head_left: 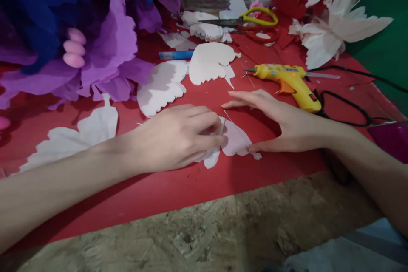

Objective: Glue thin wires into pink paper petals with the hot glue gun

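A smooth red sheet (pixel 134 204) covers the table, and a mottled board of pressed wood chips (pixel 197 233) shows below its front edge. Large purple crinkled-paper petals (pixel 111 51) crowd the far left corner, while white paper butterfly shapes (pixel 338 25) stand towards the far right corner.

Near the middle of the front edge lies the small, thin white paper cut-out (pixel 236 138). The left hand (pixel 188 136) is curled narrow, thumb and fingers closed on its left part. The right hand (pixel 274 117) is spread wide, its thumb at the cut-out's right tip and its fingers reaching above the paper without holding it. A fine pale strand (pixel 230 118) crosses the paper; whether it is wire or thread I cannot tell.

The paper could crease or tear if the left fingers press too hard, and its slim tip could bend under the right thumb. Towards the right edge, the yellow glue gun with an orange trigger (pixel 287 83) lies just beyond the right hand. A careless sweep could knock it, or the wrist could snag its looped black cord (pixel 344 114). Were the nozzle hot, which cannot be seen, a touch could burn skin.
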Demonstrator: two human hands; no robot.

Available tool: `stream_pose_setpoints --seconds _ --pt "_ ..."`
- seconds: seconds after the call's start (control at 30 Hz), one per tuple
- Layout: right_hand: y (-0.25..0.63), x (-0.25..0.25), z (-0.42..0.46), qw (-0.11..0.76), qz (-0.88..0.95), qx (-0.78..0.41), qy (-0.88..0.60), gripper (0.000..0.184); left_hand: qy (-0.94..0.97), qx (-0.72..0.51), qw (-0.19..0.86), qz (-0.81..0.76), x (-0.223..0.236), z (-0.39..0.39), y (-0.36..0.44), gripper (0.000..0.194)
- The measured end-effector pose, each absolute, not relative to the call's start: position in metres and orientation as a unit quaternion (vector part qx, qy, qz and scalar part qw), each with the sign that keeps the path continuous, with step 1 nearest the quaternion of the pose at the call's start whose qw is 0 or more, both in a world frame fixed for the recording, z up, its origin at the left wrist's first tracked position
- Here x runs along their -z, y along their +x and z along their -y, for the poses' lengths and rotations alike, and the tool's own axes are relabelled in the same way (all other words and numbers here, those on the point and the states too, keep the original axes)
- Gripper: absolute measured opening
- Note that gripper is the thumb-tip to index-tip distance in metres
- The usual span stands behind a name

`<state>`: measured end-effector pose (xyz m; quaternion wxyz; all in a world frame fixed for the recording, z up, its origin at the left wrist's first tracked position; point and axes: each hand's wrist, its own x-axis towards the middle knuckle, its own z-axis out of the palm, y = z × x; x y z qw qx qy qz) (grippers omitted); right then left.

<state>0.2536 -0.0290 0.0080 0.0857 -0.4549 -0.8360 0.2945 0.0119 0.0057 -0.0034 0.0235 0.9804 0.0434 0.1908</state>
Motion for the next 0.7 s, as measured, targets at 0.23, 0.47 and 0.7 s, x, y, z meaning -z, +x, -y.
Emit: stream_pose_setpoints --seconds 0.23,0.47,0.7 --pt "0.2546 -0.0078 0.0287 0.086 0.842 -0.291 -0.445 0.087 0.982 -0.182 0.016 -0.050 0.0042 -0.0063 0.0112 0.034" --pt "0.2552 -0.0082 0.0283 0.079 0.854 -0.280 -0.432 0.084 0.984 -0.166 0.022 -0.061 0.0021 -0.0048 0.0117 0.035" --pt "0.2549 -0.0104 0.0265 0.059 0.856 -0.270 -0.437 0.084 0.986 -0.153 0.021 -0.069 0.0040 -0.0055 0.0111 0.036"
